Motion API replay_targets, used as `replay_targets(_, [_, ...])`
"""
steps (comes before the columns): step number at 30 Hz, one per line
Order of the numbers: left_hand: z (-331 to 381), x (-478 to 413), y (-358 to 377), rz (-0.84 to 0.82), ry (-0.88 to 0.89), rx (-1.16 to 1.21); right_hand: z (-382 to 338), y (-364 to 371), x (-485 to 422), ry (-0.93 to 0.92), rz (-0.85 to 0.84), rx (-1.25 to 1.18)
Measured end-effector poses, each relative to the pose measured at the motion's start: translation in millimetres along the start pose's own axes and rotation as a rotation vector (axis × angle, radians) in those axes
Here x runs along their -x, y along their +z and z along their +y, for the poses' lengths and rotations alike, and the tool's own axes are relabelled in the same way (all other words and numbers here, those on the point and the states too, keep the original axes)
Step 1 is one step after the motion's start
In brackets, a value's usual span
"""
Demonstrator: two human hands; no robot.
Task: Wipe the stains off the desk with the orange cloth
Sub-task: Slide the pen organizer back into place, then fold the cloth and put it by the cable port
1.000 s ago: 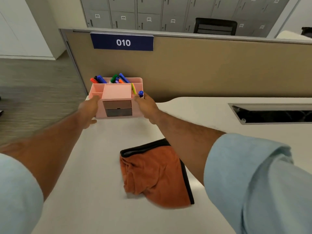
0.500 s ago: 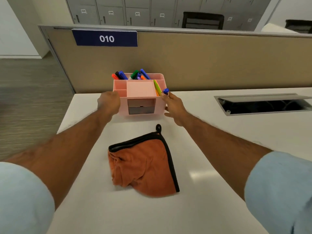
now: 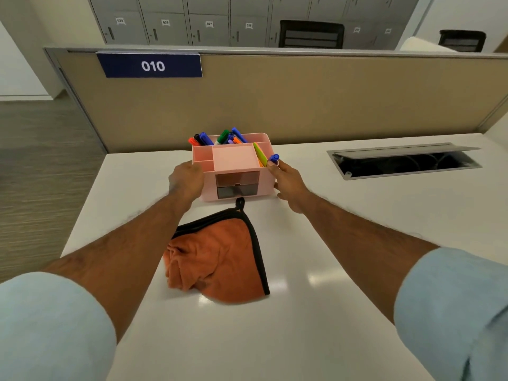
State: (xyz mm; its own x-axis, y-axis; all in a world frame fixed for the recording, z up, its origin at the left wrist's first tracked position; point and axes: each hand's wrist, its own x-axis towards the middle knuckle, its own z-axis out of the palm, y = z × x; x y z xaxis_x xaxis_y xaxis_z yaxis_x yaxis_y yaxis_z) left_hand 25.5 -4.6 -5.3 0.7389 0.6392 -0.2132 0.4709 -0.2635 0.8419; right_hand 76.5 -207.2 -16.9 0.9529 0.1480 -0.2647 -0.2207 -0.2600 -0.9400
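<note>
The left hand (image 3: 185,180) clasps the left wall of a boxy pink plastic desk organizer (image 3: 233,166) bristling with markers; the right hand (image 3: 288,181) grips its right side. Nearer, the crumpled, black-edged orange cloth (image 3: 220,259) lies on the glossy white desk (image 3: 357,215).

arms: both outstretched | left hand (image 3: 186,179): grip closed, sideways | right hand (image 3: 288,179): grip closed, sideways

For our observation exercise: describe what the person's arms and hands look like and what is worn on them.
Both forearms are bare, with light blue sleeves pushed up near the elbows. The left hand and right hand are bare too: no gloves, watch or bracelet in view.
</note>
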Motion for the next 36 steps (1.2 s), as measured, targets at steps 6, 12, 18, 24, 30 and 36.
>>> replay_targets(6, [-9.5,8.1,-9.4,-0.108,0.035,-0.094,7.6,2.9,5.7,-0.014,0.034,0.141])
replay_targets(12, [-62.7,39.8,-49.1,-0.093,0.18,-0.38,44.3,16.6,56.7,0.012,0.056,0.42])
replay_targets(18, [-97.4,78.7,-65.1,-0.06,-0.065,-0.452,61.1,52.9,108.7,0.072,0.032,0.568])
replay_targets(24, [-98.2,92.0,-60.0,-0.143,-0.2,-0.235,50.9,65.3,118.5,0.214,0.045,0.489])
replay_targets(30, [-88.5,94.6,-62.6,-0.11,-0.091,-0.186,56.2,53.6,125.2,0.143,0.045,0.41])
replay_targets(36, [-68.5,114.1,-53.3,-0.115,0.13,-0.061,58.5,21.4,137.6,0.09,0.022,0.113])
